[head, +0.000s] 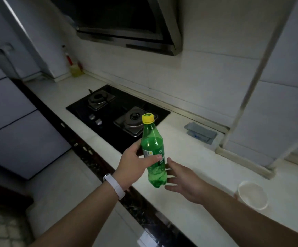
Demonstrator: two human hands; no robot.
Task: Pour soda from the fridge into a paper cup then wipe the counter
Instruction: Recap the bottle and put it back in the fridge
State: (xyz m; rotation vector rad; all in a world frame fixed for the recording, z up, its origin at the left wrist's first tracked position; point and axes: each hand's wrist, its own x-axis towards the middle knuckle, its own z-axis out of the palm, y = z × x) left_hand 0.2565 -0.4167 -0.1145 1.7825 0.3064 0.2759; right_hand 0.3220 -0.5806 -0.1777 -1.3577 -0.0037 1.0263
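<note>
The left grip (132, 168) is clasping the capped green soda bottle (152, 145) above the bench (207, 166) edge. The right grip (185, 182) is hovering beside it, fingers spread. A fumbled handover is probably risking a drop short of the paper cup (252, 195).

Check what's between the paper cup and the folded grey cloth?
Head view: only bare white counter between paper cup and grey cloth.

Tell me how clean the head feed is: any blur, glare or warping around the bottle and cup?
Head view: dim overall; the soda bottle in the left hand is fairly sharp, label unreadable; the paper cup at the right edge is soft; wide-angle bowing bends the wall pipe; slight glare on the lower cabinet front.
</note>
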